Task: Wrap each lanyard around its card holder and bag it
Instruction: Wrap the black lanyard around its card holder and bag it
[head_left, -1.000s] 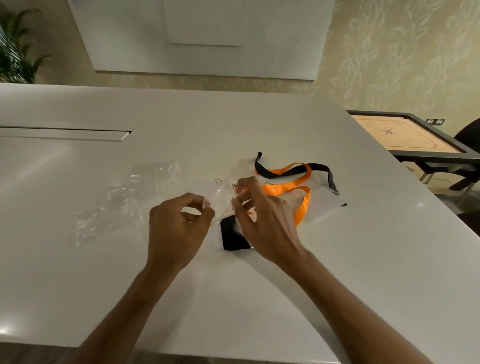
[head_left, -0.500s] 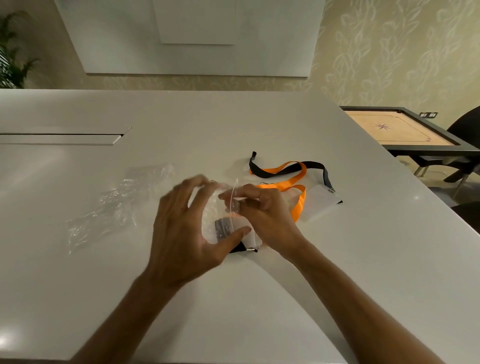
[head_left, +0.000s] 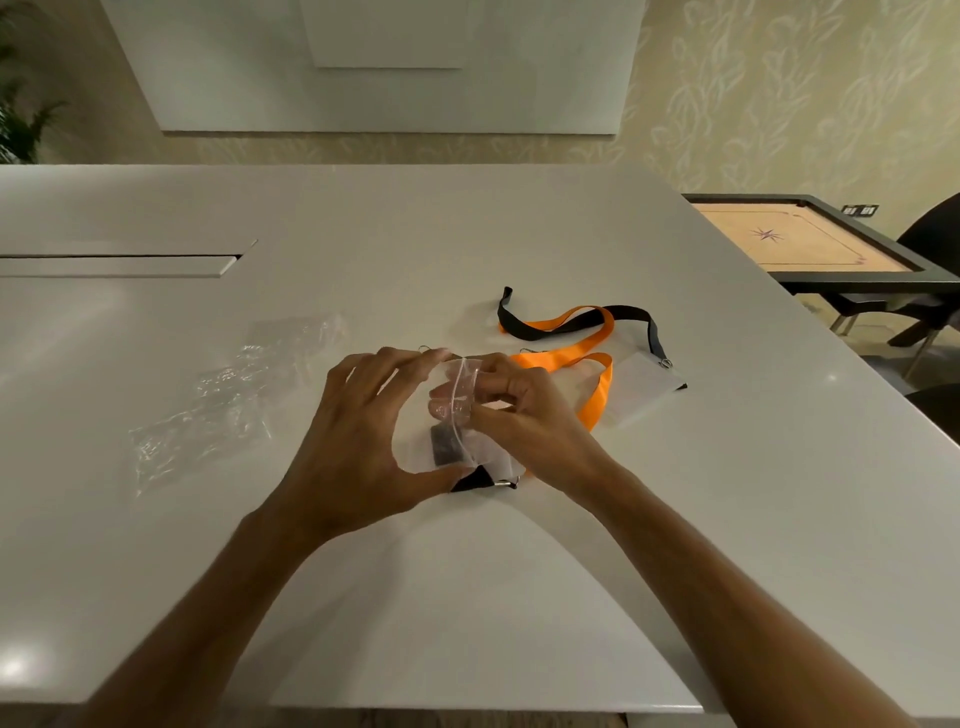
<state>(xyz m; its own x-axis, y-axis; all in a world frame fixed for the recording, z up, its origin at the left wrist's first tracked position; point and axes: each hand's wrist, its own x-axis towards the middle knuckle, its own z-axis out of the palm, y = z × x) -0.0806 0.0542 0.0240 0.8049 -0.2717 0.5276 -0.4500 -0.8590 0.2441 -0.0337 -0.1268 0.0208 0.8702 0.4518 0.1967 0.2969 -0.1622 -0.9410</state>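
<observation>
A clear bag (head_left: 451, 415) with a dark wrapped lanyard (head_left: 445, 448) inside is sitting mid-table (head_left: 467, 234), the left hand (head_left: 358, 441) gripping its edges and the right hand (head_left: 519, 410) pinching its opening. An orange lanyard (head_left: 582, 345) and a black lanyard (head_left: 628, 314) are lying just right; spare bags (head_left: 228, 395) are lying left.

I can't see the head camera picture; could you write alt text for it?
Two hands work a small clear plastic bag over a black-wrapped card holder on a white table: the left hand grips the bag, the right hand pinches its opening. Behind lie an orange lanyard, a black lanyard and a white card holder; spare clear bags lie left.
</observation>
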